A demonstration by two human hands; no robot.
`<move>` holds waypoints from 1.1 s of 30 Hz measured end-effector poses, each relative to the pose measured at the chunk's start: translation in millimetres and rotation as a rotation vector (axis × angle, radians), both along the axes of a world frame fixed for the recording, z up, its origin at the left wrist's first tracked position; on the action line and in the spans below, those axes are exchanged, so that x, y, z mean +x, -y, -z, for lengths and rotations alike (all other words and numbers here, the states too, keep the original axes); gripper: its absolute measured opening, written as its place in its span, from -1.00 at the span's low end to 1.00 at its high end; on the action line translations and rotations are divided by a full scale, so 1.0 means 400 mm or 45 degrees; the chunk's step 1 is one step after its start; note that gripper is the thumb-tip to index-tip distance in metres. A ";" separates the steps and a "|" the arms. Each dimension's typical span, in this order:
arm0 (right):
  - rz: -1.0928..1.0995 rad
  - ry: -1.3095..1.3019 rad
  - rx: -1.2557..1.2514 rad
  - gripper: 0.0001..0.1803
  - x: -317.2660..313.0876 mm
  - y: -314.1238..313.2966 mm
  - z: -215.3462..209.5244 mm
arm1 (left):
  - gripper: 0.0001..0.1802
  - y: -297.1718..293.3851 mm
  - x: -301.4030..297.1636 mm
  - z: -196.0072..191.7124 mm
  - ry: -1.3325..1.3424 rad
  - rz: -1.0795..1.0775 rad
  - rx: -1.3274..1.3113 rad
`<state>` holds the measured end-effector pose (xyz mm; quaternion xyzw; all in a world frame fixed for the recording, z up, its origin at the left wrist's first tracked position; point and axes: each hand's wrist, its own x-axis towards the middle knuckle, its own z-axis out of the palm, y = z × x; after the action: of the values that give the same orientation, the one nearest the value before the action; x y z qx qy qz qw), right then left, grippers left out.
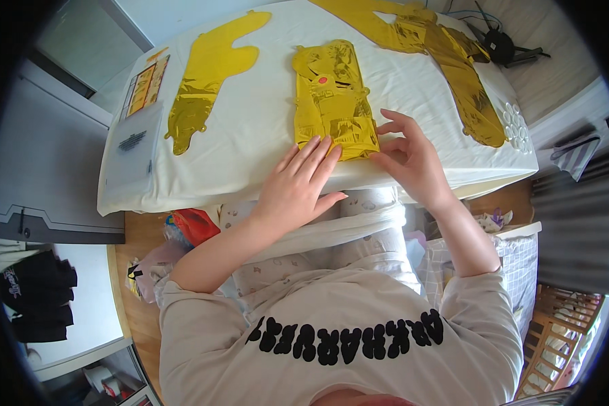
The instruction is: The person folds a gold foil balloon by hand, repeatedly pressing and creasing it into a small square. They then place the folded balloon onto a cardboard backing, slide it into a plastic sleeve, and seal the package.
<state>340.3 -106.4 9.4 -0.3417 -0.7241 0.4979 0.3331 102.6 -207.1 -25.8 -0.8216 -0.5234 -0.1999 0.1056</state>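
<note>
A flat gold foil balloon (335,101), folded into a rough rectangle, lies in the middle of the table near its front edge. A red spot and dark marks show on its upper half. My left hand (294,183) rests palm down, fingers stretched over the balloon's lower left edge. At its lower right corner is my right hand (416,162), fingers curved and spread. Its thumb tip touches or almost touches the foil, and nothing shows in its grasp.
A white cloth covers the table (257,101). Flat gold foil balloons lie at the left (210,74) and far right (446,64). A clear plastic pouch (128,152), a printed card (145,88), clear round pieces (516,127) and a black stand (501,46) are near its edges.
</note>
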 end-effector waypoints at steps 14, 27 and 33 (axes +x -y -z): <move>0.148 0.652 1.424 -0.52 0.024 0.074 0.053 | -0.12 -0.003 0.000 0.004 0.010 0.000 0.038; 0.176 0.642 1.353 -0.52 0.052 0.059 0.113 | -0.12 -0.001 -0.002 0.014 0.012 -0.030 0.062; 0.228 0.467 1.357 -0.56 0.049 0.045 0.130 | -0.24 -0.002 0.000 0.021 -0.021 -0.042 0.086</move>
<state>359.7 -124.5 -42.7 -0.2671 -0.8894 -0.0339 0.3693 102.7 -206.2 -34.1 -0.8104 -0.5288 -0.2089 0.1410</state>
